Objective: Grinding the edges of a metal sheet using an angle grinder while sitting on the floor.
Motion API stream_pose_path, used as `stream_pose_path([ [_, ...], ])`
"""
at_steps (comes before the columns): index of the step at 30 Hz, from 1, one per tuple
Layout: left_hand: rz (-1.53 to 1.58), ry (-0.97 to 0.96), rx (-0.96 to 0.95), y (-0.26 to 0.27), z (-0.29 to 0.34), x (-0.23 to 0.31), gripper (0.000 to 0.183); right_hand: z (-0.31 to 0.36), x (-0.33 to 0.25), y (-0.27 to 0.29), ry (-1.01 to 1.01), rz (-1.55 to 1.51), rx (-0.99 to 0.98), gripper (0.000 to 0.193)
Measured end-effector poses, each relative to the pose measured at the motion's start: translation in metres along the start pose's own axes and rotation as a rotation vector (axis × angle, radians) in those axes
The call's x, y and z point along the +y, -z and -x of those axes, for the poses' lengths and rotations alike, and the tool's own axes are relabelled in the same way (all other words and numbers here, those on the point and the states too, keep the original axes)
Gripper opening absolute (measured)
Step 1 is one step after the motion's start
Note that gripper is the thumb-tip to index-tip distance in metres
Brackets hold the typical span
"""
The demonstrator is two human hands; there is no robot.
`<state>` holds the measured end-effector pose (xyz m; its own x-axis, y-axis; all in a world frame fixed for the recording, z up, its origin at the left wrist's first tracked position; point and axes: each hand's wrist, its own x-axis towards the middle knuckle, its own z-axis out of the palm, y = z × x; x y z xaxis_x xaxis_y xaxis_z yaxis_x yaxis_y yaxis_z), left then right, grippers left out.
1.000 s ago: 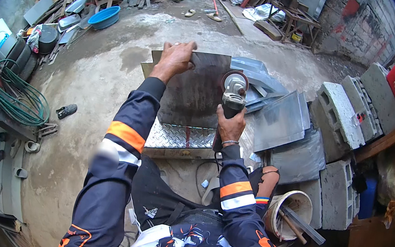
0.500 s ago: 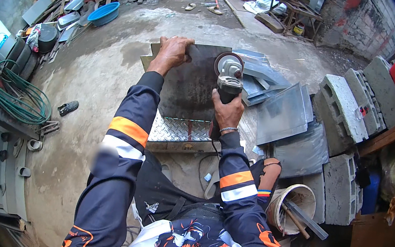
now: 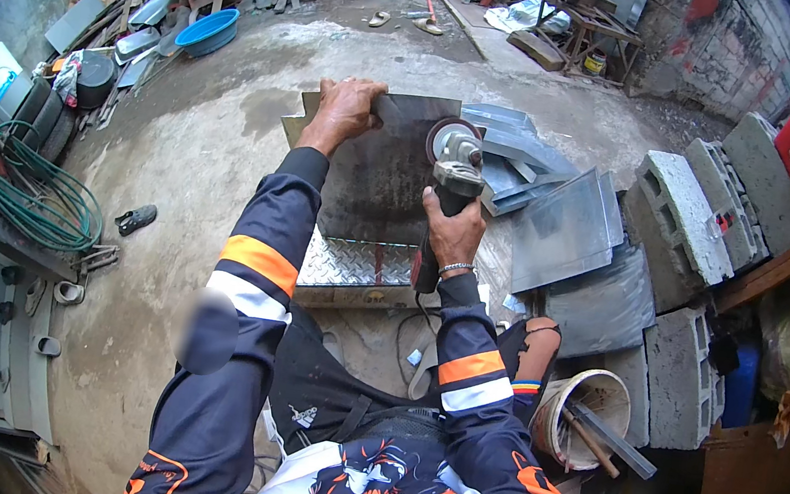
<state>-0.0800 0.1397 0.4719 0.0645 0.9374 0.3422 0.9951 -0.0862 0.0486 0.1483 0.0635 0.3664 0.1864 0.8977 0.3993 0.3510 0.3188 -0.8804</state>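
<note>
A dark flat metal sheet (image 3: 378,189) lies in front of me, over a shiny tread-patterned plate (image 3: 357,264). My left hand (image 3: 343,110) grips the sheet's far edge near its left corner, fingers curled over it. In my right hand (image 3: 456,227) is an angle grinder (image 3: 458,173), held round its body. Its reddish-brown disc (image 3: 442,141) is at the sheet's right edge, near the far corner; whether it touches the metal I cannot tell. The grinder's cord runs down beside my right wrist.
Cut metal sheets (image 3: 570,226) lie to the right, beside stacked concrete blocks (image 3: 687,217). A white bucket (image 3: 583,415) with tools stands by my right knee. At left are a coiled green hose (image 3: 35,186) and a blue basin (image 3: 207,31). Scrap wood is piled at the back.
The grinder has tilted and its disc has shifted slightly down and inward along the sheet's right edge. My left hand keeps its hold on the sheet.
</note>
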Motion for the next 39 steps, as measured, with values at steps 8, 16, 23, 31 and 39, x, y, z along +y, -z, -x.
stream_pose_path([
  [8,0.017,-0.014,0.023,-0.002,-0.001,0.003,0.049,-0.008,-0.007,-0.002,0.007,-0.018,0.033,0.056],
  [16,0.01,-0.001,-0.004,0.002,-0.001,0.003,0.051,-0.016,-0.019,-0.006,-0.001,-0.059,0.024,0.054],
  [23,0.009,0.002,0.008,0.002,-0.005,0.003,0.048,0.008,0.014,-0.008,-0.101,0.027,0.022,0.059],
  [31,0.014,0.017,-0.03,-0.003,-0.008,-0.006,0.053,0.001,0.001,-0.01,-0.028,-0.009,0.055,0.055],
  [39,0.013,0.009,-0.02,-0.002,-0.008,-0.002,0.052,0.001,0.011,-0.006,-0.063,0.082,0.08,0.058],
])
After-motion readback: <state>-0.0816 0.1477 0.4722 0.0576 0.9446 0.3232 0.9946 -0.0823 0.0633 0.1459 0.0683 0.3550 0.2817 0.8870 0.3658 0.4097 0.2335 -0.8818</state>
